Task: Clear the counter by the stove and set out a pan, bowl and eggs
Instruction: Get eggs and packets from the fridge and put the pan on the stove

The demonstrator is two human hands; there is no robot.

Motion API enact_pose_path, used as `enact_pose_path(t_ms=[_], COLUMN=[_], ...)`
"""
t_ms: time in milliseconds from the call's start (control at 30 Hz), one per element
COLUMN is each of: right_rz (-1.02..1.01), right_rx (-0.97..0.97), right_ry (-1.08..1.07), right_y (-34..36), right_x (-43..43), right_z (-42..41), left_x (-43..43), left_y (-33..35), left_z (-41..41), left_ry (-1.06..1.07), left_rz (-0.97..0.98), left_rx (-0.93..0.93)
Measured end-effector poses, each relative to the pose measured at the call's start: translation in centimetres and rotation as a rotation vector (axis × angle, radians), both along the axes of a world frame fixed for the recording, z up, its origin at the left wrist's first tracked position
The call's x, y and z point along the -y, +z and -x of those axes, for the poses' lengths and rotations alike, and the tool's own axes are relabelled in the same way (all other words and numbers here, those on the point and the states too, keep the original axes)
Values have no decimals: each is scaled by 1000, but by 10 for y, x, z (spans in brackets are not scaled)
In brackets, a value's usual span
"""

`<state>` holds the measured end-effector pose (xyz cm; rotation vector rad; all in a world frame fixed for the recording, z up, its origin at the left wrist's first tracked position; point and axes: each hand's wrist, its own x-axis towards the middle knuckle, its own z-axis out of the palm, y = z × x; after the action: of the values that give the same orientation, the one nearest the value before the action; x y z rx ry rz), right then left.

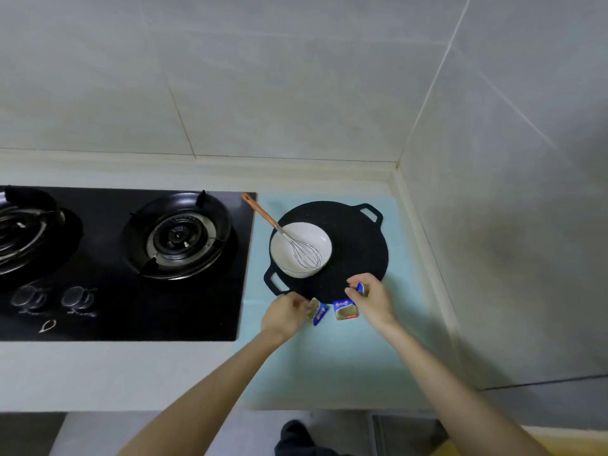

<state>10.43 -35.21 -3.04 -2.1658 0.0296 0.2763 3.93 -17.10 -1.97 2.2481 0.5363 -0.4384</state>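
The pan [358, 255] holding the bowl [312, 240] sits at three o'clock from the stove [108, 304], no eggs show yet, and at the pan's six o'clock the left hand [284, 312] pinches one packet [318, 311] and the right hand [373, 299] another packet [362, 288], probably still clearing.

Both forearms are bare, as are the left hand [284, 312] and right hand [371, 299]; dark clothing [296, 437] shows lower down.

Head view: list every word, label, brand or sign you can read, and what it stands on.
Nothing is readable.
Middle packet: pale script on blue, too blurred.
Left packet, held by left hand: too blurred.
Right packet, held by right hand: mostly hidden.
Stove: white knob marks, no legible letters.
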Motion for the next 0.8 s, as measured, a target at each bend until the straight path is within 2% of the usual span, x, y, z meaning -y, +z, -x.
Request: enact_pose_path(t_ms=[200, 367, 533, 800], right_rz=[65, 101, -46, -309], right_rx=[-22, 75, 201, 272], right_ry=[167, 138, 150, 382], right_y=[-2, 6, 45, 120], right_x=[-22, -23, -42, -115], right_z=[-4, -5, -2, 55], left_x=[-15, -25, -49, -99], left_y=[14, 43, 70, 124], left_z=[7, 15, 33, 111], left_ry=[20, 93, 210, 442], left_rz=[-10, 25, 70, 58], left_rx=[89, 203, 287, 446])
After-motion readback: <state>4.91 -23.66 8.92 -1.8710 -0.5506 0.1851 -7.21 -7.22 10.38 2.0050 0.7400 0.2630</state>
